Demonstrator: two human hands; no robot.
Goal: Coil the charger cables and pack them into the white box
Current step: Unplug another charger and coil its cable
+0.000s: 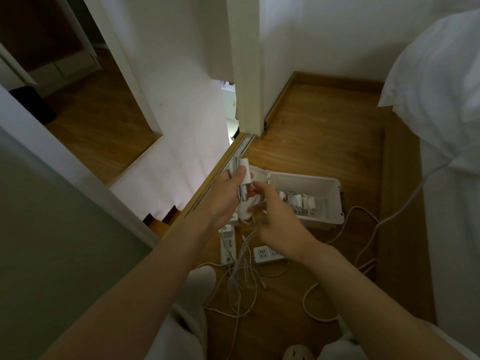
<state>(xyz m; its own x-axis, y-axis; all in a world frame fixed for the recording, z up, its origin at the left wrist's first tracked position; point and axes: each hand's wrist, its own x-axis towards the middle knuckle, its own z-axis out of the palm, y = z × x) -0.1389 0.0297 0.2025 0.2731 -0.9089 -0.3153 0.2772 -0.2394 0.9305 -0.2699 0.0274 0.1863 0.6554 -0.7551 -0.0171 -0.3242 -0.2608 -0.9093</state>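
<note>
My left hand (228, 196) grips a white charger adapter (245, 172) above the floor, its thin white cable (241, 258) trailing down to a loose tangle below. Just right of it is my right hand (275, 219), fingers curled around a loop of that cable, slightly blurred. The white box (324, 183) stands open on the wooden floor behind my hands, with several white chargers and cables (298, 202) lying inside.
Two white power strips (265, 254) (228, 246) lie on the floor under my hands, with long white cords (361, 255) curling to the right. A wall corner and sliding door track run at left, a white-covered bed at right. My knees are at the bottom.
</note>
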